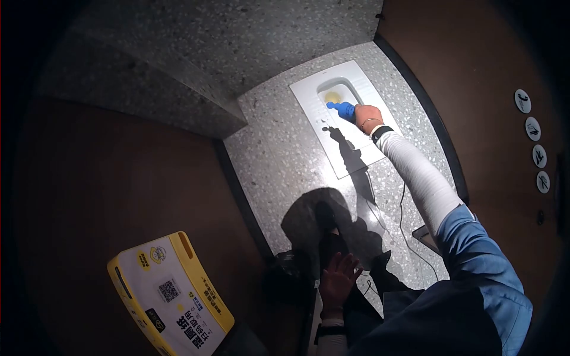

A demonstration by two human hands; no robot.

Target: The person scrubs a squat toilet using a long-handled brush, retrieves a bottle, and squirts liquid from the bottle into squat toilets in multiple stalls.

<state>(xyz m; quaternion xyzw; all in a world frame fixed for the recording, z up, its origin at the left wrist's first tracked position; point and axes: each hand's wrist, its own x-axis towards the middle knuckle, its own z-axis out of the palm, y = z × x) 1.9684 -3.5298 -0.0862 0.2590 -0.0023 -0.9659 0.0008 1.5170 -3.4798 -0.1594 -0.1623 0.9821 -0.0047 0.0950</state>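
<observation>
My right hand is wrapped round a blue bottle, held tilted with its rounded tip pointing left over a white squat toilet set in the floor. Inside the basin, by the bottle's tip, shows a yellowish patch. A white sleeve, a dark wristband and a thin bracelet are on my right arm. Low in the view, my left hand hangs near my legs, palm up with its fingers apart and nothing in it.
A yellow and white dispenser with a QR code is on the brown wall at lower left. Round signs line the brown panel at right. A thin cable lies on the speckled floor. A dark bag-like shape sits beside my legs.
</observation>
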